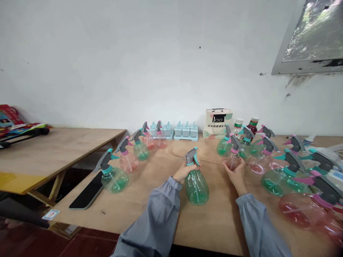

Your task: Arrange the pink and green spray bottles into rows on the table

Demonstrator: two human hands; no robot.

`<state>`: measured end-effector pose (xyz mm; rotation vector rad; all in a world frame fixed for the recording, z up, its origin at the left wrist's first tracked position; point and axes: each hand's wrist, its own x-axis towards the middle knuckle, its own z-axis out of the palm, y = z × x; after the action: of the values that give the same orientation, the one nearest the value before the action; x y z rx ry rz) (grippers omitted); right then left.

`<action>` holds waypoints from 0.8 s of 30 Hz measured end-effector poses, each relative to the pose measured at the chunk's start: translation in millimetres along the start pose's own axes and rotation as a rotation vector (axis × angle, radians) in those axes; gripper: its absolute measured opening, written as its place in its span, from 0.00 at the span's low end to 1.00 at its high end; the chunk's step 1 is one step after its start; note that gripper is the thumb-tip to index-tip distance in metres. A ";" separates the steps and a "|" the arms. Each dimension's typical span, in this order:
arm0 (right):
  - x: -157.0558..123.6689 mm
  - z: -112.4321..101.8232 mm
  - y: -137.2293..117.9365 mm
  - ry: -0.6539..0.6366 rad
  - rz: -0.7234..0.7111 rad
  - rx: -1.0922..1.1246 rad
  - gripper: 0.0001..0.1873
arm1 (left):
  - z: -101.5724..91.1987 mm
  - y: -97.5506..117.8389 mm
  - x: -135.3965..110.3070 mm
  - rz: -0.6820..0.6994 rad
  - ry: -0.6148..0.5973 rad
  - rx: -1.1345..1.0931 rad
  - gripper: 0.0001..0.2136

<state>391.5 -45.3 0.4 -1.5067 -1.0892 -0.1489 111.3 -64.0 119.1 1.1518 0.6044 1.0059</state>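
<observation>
My left hand (183,172) is wrapped round the neck of a green spray bottle (197,186) with a grey and teal trigger head, standing upright on the wooden table (160,210). My right hand (235,173) cups the lower part of a pink spray bottle (233,157) with a grey and pink head, a little to the right. Both arms wear grey sleeves.
Several green and pink spray bottles stand at the left (114,176) and crowd the right side (281,175). A black phone (87,192) lies at the left edge. Light blue ice-pop moulds (184,131), a small carton (217,123) and two capped bottles (252,125) line the wall. Another table (53,146) stands at left.
</observation>
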 end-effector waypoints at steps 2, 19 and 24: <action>-0.3 0.5 -0.2 0.005 -0.008 0.008 0.56 | -0.2 0.8 -0.7 0.005 -0.063 0.040 0.19; -9.6 1.8 -11.7 -0.038 -0.052 0.037 0.55 | -97.8 37.7 15.2 0.593 0.663 0.696 0.15; -15.9 7.4 -11.9 -0.056 -0.076 0.081 0.57 | -156.8 50.6 34.7 0.587 0.802 0.845 0.13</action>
<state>371.1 -49.4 -3.4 -1.4048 -1.1843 -0.1149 -19.5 42.0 118.4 1.7039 1.4762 1.8374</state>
